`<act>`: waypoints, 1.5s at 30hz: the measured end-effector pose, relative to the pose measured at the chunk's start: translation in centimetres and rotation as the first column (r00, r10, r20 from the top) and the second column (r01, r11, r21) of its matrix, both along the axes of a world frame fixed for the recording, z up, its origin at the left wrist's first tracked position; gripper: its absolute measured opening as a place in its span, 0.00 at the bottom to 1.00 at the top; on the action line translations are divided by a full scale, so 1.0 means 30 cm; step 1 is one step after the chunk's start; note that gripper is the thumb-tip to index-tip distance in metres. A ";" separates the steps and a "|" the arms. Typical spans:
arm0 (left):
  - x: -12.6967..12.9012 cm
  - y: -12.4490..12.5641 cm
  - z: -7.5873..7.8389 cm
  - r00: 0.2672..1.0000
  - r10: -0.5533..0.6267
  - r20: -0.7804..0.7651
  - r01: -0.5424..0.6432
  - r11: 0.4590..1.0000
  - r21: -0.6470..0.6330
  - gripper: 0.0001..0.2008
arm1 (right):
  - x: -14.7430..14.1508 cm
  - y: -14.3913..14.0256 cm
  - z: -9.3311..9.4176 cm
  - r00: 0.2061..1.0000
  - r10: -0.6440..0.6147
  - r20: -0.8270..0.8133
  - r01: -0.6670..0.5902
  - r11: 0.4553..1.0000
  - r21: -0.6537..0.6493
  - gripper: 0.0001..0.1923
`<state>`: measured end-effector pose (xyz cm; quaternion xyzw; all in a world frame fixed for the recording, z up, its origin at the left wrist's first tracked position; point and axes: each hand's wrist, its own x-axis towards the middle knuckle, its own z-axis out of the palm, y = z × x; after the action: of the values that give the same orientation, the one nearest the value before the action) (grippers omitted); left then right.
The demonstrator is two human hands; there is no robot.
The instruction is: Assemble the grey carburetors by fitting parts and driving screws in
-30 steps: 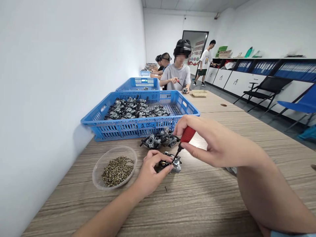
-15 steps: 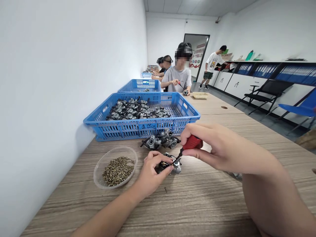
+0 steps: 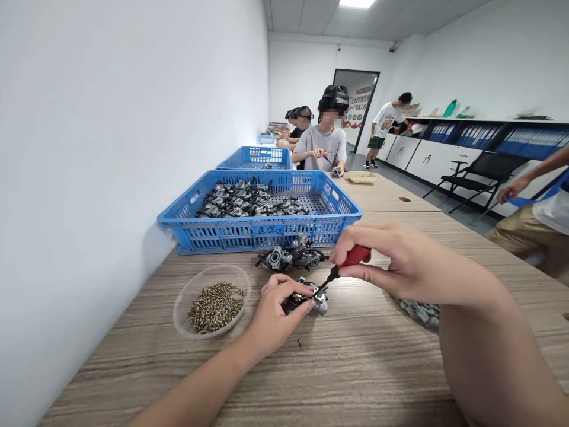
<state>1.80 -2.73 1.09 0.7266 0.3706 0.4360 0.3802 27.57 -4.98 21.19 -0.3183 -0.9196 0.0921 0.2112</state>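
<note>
Resting on the wooden worktop [image 3: 355,367] before a blue crate [image 3: 262,228]: carburetor [image 3: 311,301], pinched by left hand [image 3: 271,317]; right hand [image 3: 400,264] gripping red-handled screwdriver [image 3: 344,265], tip on it; screw bowl [image 3: 212,308] left.

Small grey carburetor [image 3: 311,300] on wood table, red-handled screwdriver [image 3: 344,265] tip on it.

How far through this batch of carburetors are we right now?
Looks done: two carburetors set in front of the blue crate. In hand: left hand steadies one carburetor, right hand drives the red screwdriver into it. Left: a half-full crate and a bowl of screws.
</note>
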 end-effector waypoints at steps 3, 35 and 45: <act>0.001 -0.001 0.004 1.000 -0.003 0.003 0.003 1.000 -0.004 0.06 | -0.010 -0.004 -0.015 0.979 -0.195 0.057 0.178 0.958 0.225 0.12; 0.014 -0.015 0.003 0.999 0.038 -0.015 -0.037 0.999 0.028 0.05 | -0.010 0.183 -0.093 0.844 -0.536 -0.022 0.524 0.832 -0.185 0.16; 0.019 -0.021 0.014 0.998 0.046 -0.042 -0.047 0.999 -0.005 0.07 | 0.073 0.157 -0.078 0.910 -0.406 0.083 0.414 0.901 -0.129 0.24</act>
<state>2.37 -3.35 1.52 0.7256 0.3965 0.4284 0.3644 29.75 -0.28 18.85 -0.5215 -0.8282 0.1030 0.1774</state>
